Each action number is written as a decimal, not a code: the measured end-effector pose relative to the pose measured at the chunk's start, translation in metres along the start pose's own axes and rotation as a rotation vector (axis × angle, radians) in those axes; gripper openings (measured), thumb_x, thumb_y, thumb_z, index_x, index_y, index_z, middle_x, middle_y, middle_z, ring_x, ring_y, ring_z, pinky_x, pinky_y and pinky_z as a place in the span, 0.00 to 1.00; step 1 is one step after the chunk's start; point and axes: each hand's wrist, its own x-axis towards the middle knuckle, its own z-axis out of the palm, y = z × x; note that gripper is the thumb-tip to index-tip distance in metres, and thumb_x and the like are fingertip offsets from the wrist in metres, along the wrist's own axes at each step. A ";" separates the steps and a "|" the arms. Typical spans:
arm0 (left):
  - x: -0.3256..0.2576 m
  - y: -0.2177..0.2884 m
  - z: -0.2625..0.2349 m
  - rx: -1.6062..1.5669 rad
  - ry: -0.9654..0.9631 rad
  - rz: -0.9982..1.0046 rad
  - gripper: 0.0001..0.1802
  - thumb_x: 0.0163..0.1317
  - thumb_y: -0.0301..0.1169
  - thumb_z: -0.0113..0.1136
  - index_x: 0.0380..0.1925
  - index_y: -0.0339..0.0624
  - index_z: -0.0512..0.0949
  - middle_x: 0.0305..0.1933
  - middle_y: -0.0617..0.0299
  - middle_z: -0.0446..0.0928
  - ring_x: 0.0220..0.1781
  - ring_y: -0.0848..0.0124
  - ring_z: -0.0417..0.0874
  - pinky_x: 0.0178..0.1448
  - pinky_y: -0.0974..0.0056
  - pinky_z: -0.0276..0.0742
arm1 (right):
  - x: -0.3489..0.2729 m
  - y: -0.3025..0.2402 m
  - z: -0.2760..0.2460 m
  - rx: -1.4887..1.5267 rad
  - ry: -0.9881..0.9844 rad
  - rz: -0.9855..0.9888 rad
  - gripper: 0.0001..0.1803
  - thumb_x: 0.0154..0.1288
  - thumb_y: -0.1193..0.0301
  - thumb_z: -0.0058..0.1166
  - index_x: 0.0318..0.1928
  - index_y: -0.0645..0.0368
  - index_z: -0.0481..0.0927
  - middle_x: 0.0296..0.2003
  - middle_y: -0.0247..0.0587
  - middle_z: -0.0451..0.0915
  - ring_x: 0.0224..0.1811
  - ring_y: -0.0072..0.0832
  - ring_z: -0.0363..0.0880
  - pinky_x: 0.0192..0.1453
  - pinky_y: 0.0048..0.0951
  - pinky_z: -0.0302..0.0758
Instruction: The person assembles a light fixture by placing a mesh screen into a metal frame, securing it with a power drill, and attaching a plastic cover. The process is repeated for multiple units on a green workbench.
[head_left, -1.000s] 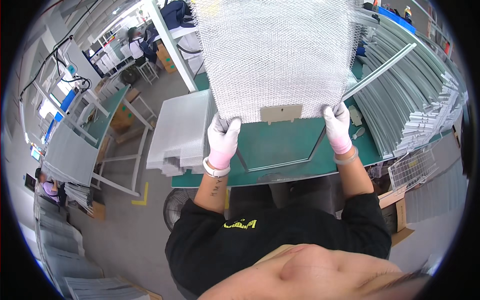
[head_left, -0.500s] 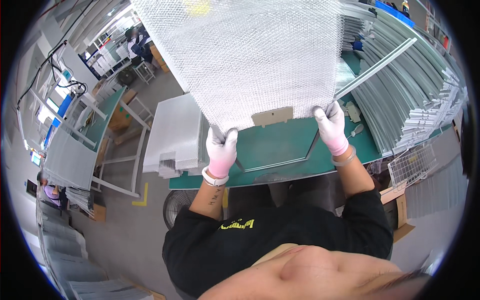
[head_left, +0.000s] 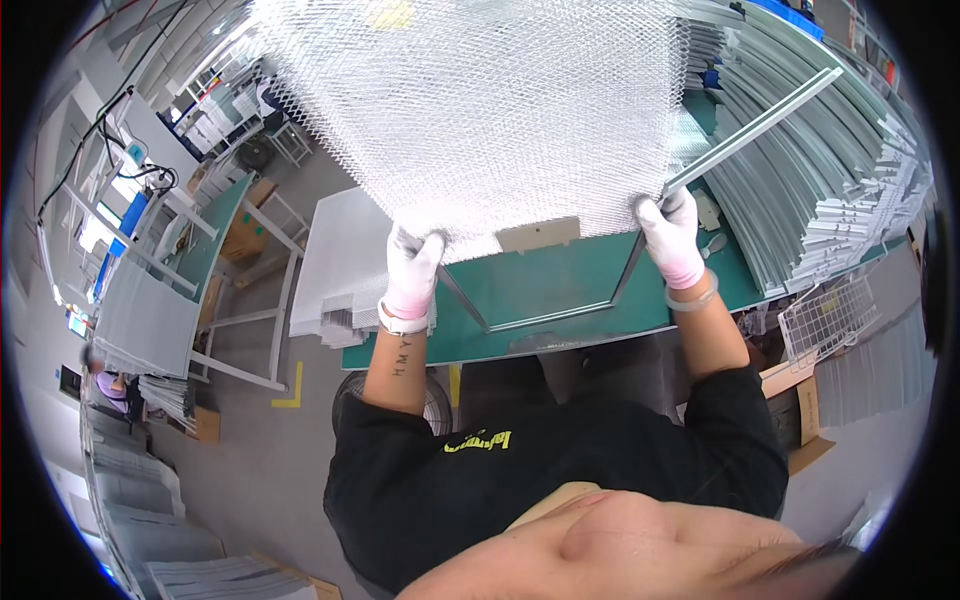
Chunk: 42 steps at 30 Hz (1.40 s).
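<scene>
A large silvery expanded-mesh sheet (head_left: 500, 120) rises in front of me, its near edge low and its far part cut off by the top of the picture. My left hand (head_left: 411, 268), in a white and pink glove, is closed on its near left corner. At the near right corner my gloved right hand (head_left: 668, 238) grips the mesh, thumb on top. Beneath the sheet a thin metal frame (head_left: 550, 322) shows over the green tabletop (head_left: 470, 348). A beige plate with small holes (head_left: 540, 234) lies at the mesh's near edge, between my hands.
A pale metal bar (head_left: 755, 128) slants from beside my right hand to the far right. Stacked grey panels (head_left: 810, 170) fill the table's right side. White mesh panels (head_left: 340, 250) are piled at the left. A wire basket (head_left: 828, 318) hangs by the right edge; a fan (head_left: 437, 408) stands below.
My left hand has moved left and away from me, and my right hand slightly away. The mesh's left side now shows a jagged edge where a straight pale border was.
</scene>
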 end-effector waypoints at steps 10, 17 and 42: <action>0.000 -0.014 0.011 0.118 0.141 0.050 0.19 0.62 0.16 0.57 0.54 0.31 0.73 0.47 0.61 0.81 0.45 0.79 0.79 0.51 0.73 0.74 | 0.002 0.008 0.002 -0.120 0.065 0.041 0.07 0.67 0.74 0.59 0.40 0.59 0.74 0.23 0.18 0.67 0.24 0.07 0.60 0.27 0.16 0.58; -0.009 -0.024 0.007 0.214 0.148 0.123 0.19 0.63 0.17 0.56 0.55 0.31 0.73 0.50 0.60 0.81 0.49 0.76 0.79 0.56 0.69 0.73 | -0.007 0.030 -0.005 -0.176 0.030 0.011 0.07 0.69 0.73 0.56 0.41 0.60 0.70 0.28 0.21 0.66 0.29 0.09 0.59 0.31 0.17 0.60; 0.019 -0.021 0.003 0.074 0.129 0.145 0.22 0.66 0.19 0.52 0.61 0.33 0.69 0.53 0.61 0.77 0.47 0.78 0.76 0.53 0.69 0.73 | 0.007 -0.007 0.031 -0.066 0.155 -0.055 0.08 0.67 0.76 0.56 0.45 0.63 0.75 0.33 0.25 0.77 0.31 0.11 0.68 0.35 0.19 0.67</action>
